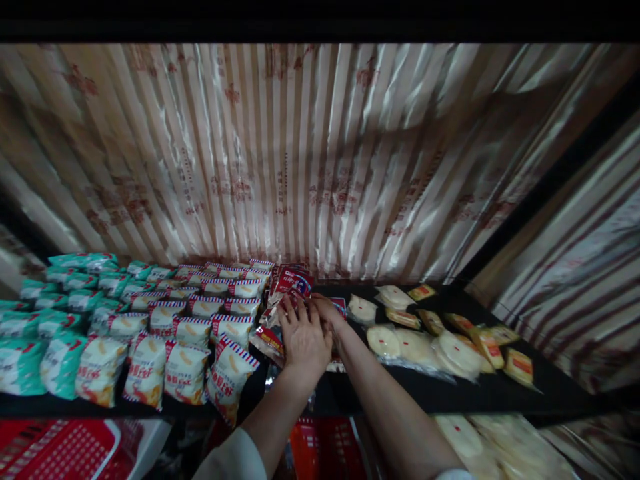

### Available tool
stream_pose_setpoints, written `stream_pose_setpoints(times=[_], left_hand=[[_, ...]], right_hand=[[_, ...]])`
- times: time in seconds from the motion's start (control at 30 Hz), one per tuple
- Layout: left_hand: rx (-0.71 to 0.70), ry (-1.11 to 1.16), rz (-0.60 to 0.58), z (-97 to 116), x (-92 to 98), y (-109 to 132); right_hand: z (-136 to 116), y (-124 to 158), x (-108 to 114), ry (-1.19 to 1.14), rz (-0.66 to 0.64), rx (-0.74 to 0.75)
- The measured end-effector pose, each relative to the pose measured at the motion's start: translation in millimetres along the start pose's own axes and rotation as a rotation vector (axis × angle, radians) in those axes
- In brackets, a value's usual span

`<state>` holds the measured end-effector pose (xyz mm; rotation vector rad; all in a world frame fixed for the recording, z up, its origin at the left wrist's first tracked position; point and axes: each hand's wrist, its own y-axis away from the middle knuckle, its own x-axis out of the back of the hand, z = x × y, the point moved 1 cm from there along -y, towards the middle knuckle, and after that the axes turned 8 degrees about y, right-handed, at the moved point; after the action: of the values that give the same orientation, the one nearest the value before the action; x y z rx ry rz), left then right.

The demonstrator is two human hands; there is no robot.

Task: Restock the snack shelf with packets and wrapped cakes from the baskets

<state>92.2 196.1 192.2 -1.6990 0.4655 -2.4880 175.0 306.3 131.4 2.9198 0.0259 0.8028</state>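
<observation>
My left hand lies palm down on several dark red snack packets, its fingers stretched out and slightly apart. Close against it, my right hand reaches to the right side of the same packets. Its fingertips are mostly hidden behind my left hand, so I cannot tell whether they grip anything. A shiny brown-red packet sticks out to the left of my left hand. Rows of white snack bags with red and blue striped edges stand to the left of the dark red packets.
Teal bags fill the shelf's left end. Flat packs of pale round discs and small yellow packets lie on the black shelf at right. Striped foil sheeting hangs behind. Below are red baskets and more pale packs.
</observation>
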Motion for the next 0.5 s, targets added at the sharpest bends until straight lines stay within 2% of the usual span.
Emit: stream_pose_setpoints(times=[0.07,0.2,0.37,0.5], left_hand=[[0.038,0.004,-0.023,-5,-6.0,7],[0.023,-0.044,-0.083,-12,-11.6,14],[0.022,-0.1,-0.155,-13,-11.2,15],[0.032,-0.121,-0.162,-13,-11.9,12]], right_hand=[[1,4,-6,-0.13,-0.008,-0.061],[1,9,-19,-0.371,0.016,-0.128],[1,9,-28,-0.544,0.121,-0.157],[0,11,-32,-0.614,0.112,-0.161]])
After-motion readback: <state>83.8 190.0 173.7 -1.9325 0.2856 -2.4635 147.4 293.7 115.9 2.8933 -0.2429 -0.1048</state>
